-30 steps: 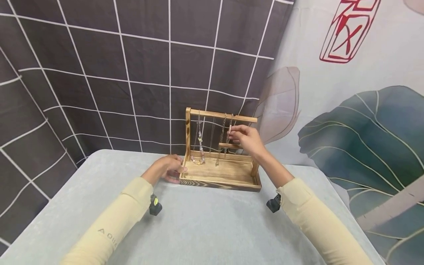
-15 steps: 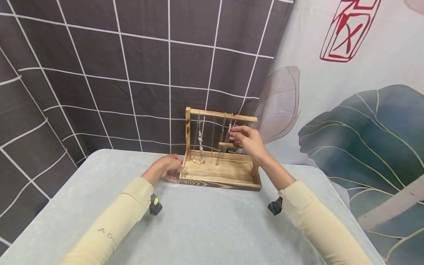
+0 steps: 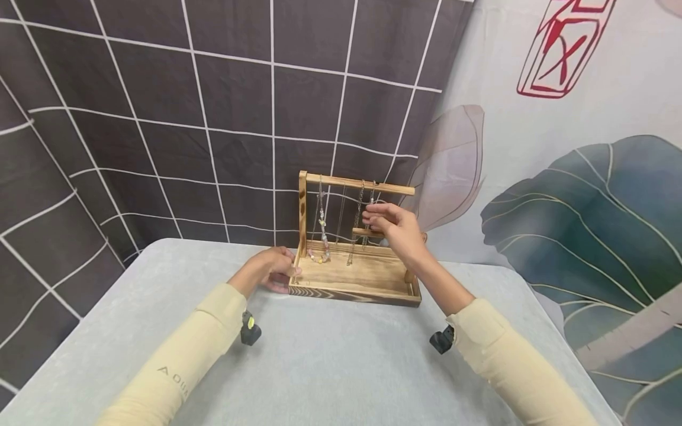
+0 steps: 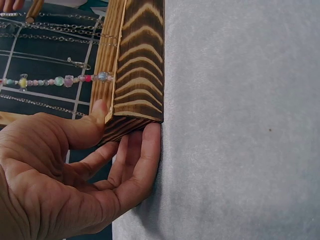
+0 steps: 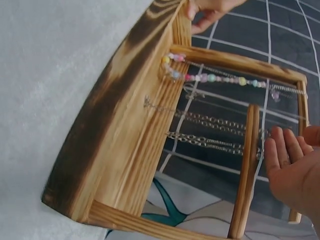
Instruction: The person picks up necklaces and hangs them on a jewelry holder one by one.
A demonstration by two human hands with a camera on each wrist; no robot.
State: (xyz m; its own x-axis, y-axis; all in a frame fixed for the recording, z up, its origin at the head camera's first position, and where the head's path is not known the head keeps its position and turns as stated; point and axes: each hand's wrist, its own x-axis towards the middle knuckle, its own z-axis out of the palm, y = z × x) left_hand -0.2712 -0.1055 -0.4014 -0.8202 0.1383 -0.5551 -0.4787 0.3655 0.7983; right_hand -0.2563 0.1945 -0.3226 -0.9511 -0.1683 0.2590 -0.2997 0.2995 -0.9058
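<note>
A wooden jewelry stand [image 3: 351,275] with a shallow tray base stands on the table. My left hand [image 4: 75,175] grips the tray's left end, thumb over the rim and fingers against the outer side. My right hand [image 3: 396,228] is raised in front of the hanging necklaces, palm side toward them in the right wrist view. Its fingers [image 5: 282,150] are extended, fingertips right at the upper part of a chain necklace [image 5: 215,145], with the thumb apart from them. Another silver chain [image 5: 210,120] hangs beside it. A pastel beaded necklace [image 3: 322,228] hangs further left, its lower end at the tray.
A short wooden bar [image 5: 246,175] juts across the stand's right side, just below my right hand. The top rail [image 3: 362,184] carries the necklaces. A dark grid-patterned cloth [image 3: 229,148] hangs behind. The table [image 3: 330,361] has a pale grey cover.
My right fingertips have shifted slightly left and down along the hanging chains, and the fingers have straightened from a closer hold on the rightmost chain. My left hand stays on the tray.
</note>
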